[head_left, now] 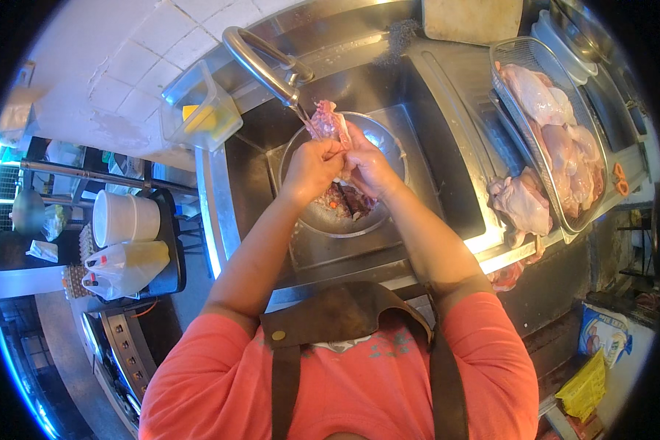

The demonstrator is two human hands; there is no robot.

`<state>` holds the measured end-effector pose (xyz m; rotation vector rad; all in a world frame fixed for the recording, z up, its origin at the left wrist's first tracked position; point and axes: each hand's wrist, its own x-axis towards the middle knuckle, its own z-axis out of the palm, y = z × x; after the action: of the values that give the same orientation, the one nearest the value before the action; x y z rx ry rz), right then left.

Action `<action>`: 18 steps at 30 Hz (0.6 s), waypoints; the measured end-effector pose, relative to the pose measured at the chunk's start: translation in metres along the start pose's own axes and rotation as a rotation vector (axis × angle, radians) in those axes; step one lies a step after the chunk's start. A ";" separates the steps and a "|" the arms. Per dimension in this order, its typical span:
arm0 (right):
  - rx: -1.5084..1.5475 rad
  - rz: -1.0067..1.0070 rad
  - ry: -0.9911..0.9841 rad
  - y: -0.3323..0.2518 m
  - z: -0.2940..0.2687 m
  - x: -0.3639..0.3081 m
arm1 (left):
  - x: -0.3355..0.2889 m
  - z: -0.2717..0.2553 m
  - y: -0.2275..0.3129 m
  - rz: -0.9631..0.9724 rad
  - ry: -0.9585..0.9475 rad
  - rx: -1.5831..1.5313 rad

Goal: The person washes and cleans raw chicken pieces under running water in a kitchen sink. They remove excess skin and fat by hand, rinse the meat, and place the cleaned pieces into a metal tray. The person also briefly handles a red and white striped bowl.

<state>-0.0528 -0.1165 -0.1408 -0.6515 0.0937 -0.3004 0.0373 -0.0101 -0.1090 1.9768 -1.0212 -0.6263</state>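
Both my hands hold a piece of raw chicken [325, 120] under the tap [260, 64], over a round metal bowl [328, 229] in the sink [323, 258]. My left hand [309, 170] is closed on its lower part, with the fingertips against my other hand. From the other side, my right hand [369, 164] grips the same piece, thumb up along it. Pink, bony flesh sticks out above my fingers; the rest is hidden by them. Below my hands, dark red scraps [356, 202] lie in the bowl.
Right of the sink, a wire basket [501, 50] holds several raw chicken pieces [565, 139]. More raw chicken [522, 202] rests beside it at the counter edge. Orange handles [620, 179] lie farther right. A clear plastic container [216, 110] with something yellow stands left of the tap.
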 end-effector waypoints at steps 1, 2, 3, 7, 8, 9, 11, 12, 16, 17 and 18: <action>0.014 -0.007 -0.023 -0.002 -0.002 0.000 | 0.001 -0.003 0.003 -0.012 -0.068 -0.036; 0.028 -0.013 -0.047 -0.004 -0.004 -0.001 | 0.001 -0.006 0.006 -0.024 -0.135 -0.071; 0.042 -0.019 -0.072 -0.005 -0.005 -0.001 | 0.000 -0.010 0.010 -0.014 -0.158 -0.104; 0.178 0.015 -0.085 -0.014 0.005 -0.003 | -0.013 -0.036 0.040 0.011 -0.336 -0.163; 0.218 0.019 -0.108 -0.013 0.005 -0.001 | -0.015 -0.044 0.043 0.013 -0.402 -0.159; 0.257 0.023 -0.130 -0.013 0.003 0.000 | -0.013 -0.050 0.037 0.148 -0.347 -0.001; 0.258 0.064 -0.163 -0.009 0.000 0.002 | -0.010 -0.059 0.026 0.412 -0.224 0.312; 0.258 0.083 -0.179 -0.008 -0.002 0.003 | -0.010 -0.061 0.023 0.409 -0.049 0.334; 0.232 0.053 -0.114 0.000 -0.001 0.005 | 0.003 -0.063 0.016 0.263 0.320 0.334; 0.205 0.047 -0.115 0.001 -0.003 0.005 | 0.007 -0.062 0.015 0.197 0.333 0.311; 0.179 0.041 -0.117 0.002 -0.003 0.005 | 0.004 -0.060 0.013 0.052 0.117 -0.161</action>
<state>-0.0477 -0.1185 -0.1448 -0.4878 -0.0317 -0.2279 0.0763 0.0077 -0.0653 1.8183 -0.9188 -0.5412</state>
